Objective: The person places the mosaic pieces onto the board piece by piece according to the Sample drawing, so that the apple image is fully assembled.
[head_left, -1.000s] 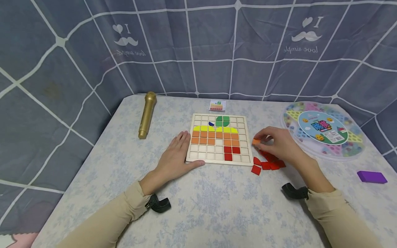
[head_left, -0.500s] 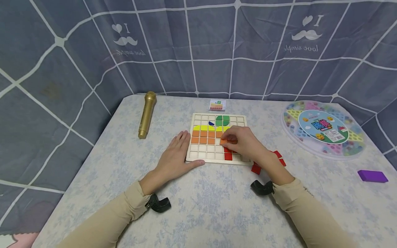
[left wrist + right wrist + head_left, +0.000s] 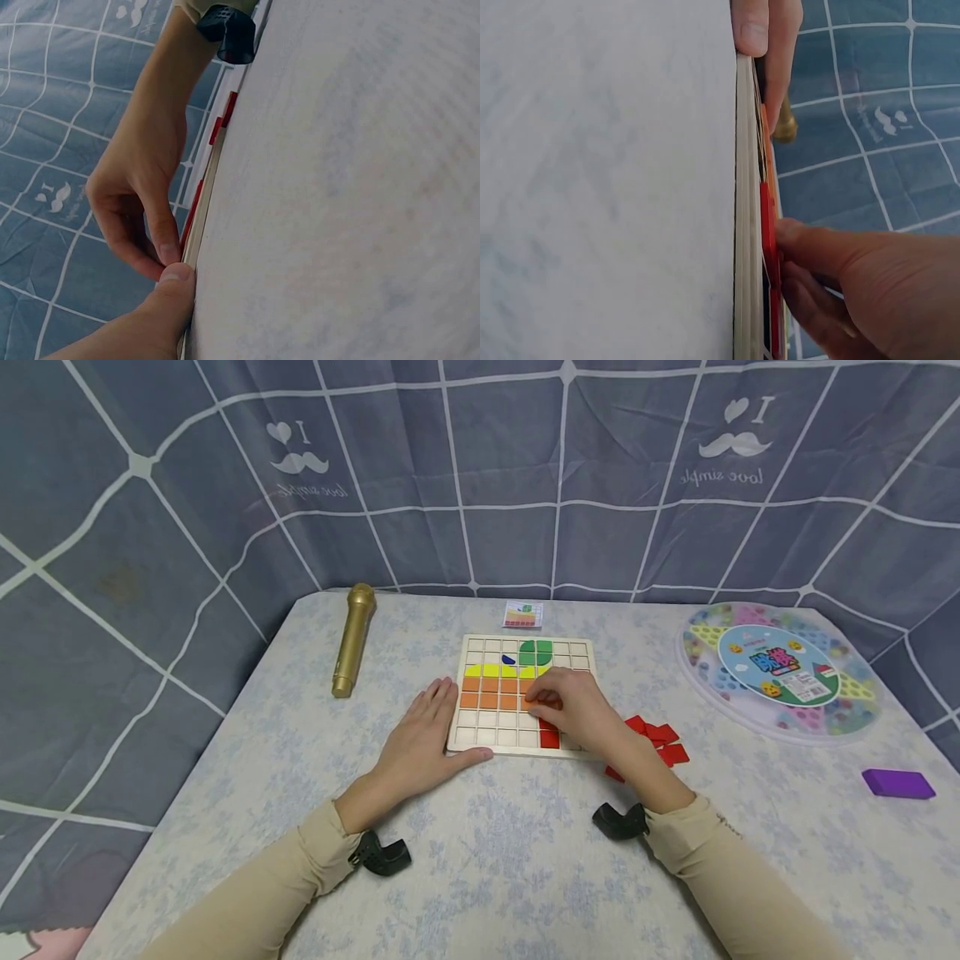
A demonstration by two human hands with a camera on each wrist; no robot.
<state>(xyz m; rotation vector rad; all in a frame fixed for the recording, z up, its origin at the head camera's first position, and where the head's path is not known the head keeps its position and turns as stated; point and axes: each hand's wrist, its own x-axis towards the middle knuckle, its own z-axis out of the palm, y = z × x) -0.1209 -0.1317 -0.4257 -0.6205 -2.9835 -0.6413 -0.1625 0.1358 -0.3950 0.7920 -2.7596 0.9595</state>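
Note:
A wooden grid board (image 3: 468, 741) lies mid-table with rows of yellow, orange and red tiles and a green leaf shape near its top. Along its left side rests my left hand (image 3: 416, 739), fingers extended, thumb at the near edge. My right hand (image 3: 573, 710) is over the board's middle, thumb and fingertips pinching an orange square tile (image 3: 529, 703) at a cell in the lower orange row. That hand covers part of the red tiles (image 3: 550, 739) on the board. In the right wrist view, the fingertips are right at the board's surface.
Loose red tiles (image 3: 660, 735) lie right of the board, partly behind the right forearm. A picture card (image 3: 522, 614) sits beyond the board. A gold microphone (image 3: 352, 643) is at left; a round clear case (image 3: 780, 672) and a purple block (image 3: 898, 783) are at right.
My right hand has carried the orange tile left from the loose tiles onto the board and since shifted only slightly. The left hand has stayed in place.

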